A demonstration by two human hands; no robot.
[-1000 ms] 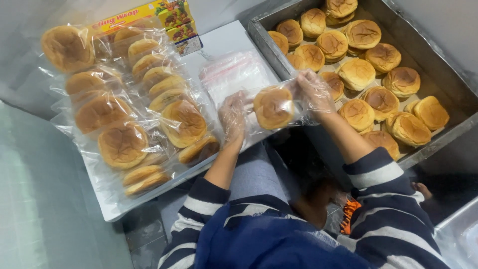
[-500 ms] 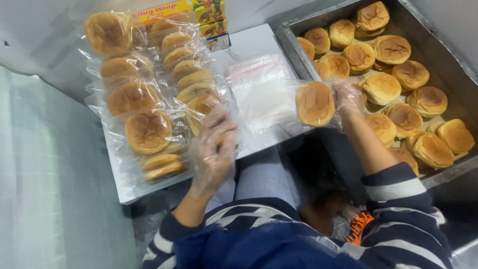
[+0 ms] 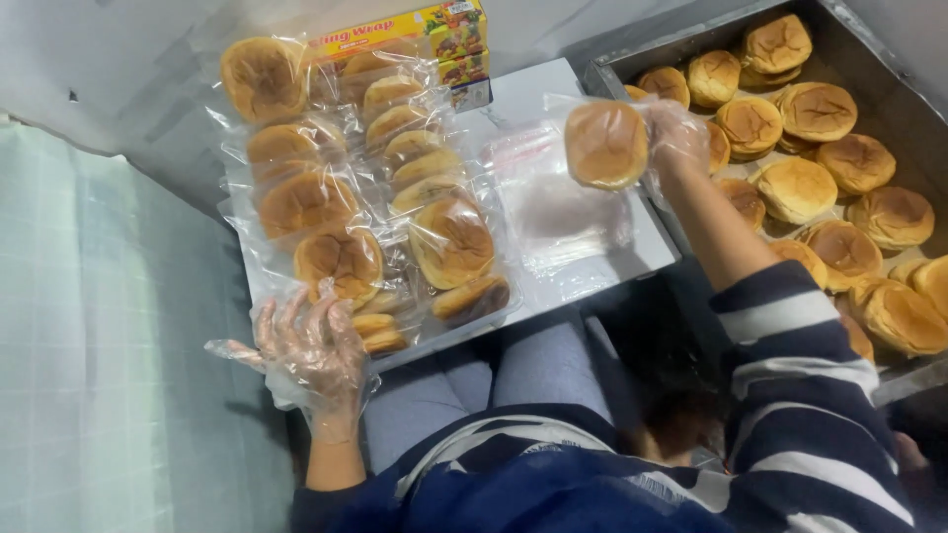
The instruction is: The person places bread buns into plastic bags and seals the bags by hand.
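My right hand (image 3: 677,133), in a thin clear plastic glove, grips a round golden bun in a clear bag (image 3: 605,144) and holds it up over the white board (image 3: 647,247), between the bagged buns and the metal tray. My left hand (image 3: 311,350), also gloved, hangs open with fingers spread at the near left corner of the board, just below the closest bagged buns (image 3: 341,262). It holds nothing. A flat stack of empty clear bags (image 3: 563,212) lies on the board under the held bun.
Several bagged buns lie in two rows (image 3: 395,168) on the board's left half. A deep metal tray (image 3: 602,71) at the right holds several loose buns (image 3: 795,188). A colourful box (image 3: 434,30) stands at the far end. A pale tiled surface (image 3: 99,345) is at the left.
My left hand let go of the bagged bun, swept left across the bagged rows and now hangs open at the board's near corner. My right hand keeps the bagged bun raised.
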